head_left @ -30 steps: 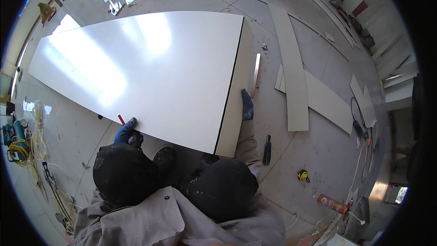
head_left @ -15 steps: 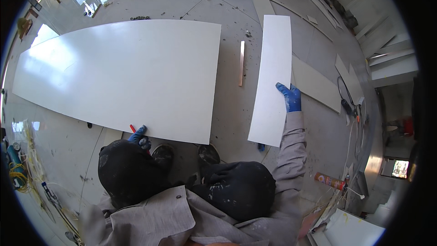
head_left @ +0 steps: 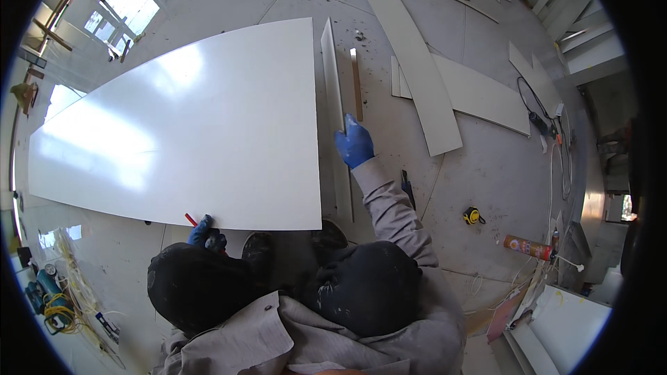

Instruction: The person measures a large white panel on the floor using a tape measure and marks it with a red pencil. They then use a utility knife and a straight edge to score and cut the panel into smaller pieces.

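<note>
A large white panel lies in front of my knees, a bright sheen across its left half. At its near edge, my left hand in a blue glove is closed on a red pen, which sticks out past the thumb. My gloved right hand grips a narrow white board by its edge. This board is tilted nearly upright beside the large panel's right edge, so only a thin side of it shows. A brown strip lies on the floor just right of the board.
Long white boards lie across the floor at the right. Nearer are a dark-handled tool, a yellow tape measure and an orange-brown tube. A corded black tool sits farther right. Green tools with yellow cord stand at the far left.
My right hand has moved left with the narrow board and turned it from showing its broad face to nearly on edge. My left hand still holds the pen. The view has shifted.
</note>
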Tool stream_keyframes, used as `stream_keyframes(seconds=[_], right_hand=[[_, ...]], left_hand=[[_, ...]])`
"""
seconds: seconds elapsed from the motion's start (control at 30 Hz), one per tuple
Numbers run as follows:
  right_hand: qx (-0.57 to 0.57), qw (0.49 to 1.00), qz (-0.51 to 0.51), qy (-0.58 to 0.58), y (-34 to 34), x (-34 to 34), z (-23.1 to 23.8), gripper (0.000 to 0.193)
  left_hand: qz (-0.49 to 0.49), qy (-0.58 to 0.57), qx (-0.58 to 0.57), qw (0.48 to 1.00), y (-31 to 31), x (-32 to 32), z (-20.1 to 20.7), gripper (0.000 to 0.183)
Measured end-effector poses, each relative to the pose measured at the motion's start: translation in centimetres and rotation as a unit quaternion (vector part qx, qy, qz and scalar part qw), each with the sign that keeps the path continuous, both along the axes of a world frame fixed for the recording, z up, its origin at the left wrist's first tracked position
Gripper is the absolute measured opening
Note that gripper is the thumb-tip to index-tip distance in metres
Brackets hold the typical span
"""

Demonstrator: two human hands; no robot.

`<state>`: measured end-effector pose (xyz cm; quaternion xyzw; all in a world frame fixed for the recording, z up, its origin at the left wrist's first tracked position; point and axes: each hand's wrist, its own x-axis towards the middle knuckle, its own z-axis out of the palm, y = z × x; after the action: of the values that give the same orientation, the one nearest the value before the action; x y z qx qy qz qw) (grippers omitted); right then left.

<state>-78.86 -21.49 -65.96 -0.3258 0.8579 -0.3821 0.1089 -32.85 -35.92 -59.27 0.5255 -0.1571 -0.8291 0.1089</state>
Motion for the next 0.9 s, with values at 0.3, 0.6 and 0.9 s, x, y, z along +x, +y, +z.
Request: stream_keyframes(seconds=[0.3,0.6,0.9], right_hand=[[0.074,0.986,0.142,-0.045,-1.4,8.9,-2.5,0.059],[0.097,0.979,0.167,-0.067,2.4,12.4,-2.5,0.060],[0.078,0.964,0.219,-0.126,4.8,18.3,0.5,0.070]], left_hand=[[-0.039,-0.087,-0.069,0.993,0.0,-1.3,0.6,0.042],[-0.033,0.012,-0.049,0.998,-1.2,-3.2,1.5,0.043],[-0.058,0.009,-0.087,0.994,-2.0,-4.4,-0.7,0.033]])
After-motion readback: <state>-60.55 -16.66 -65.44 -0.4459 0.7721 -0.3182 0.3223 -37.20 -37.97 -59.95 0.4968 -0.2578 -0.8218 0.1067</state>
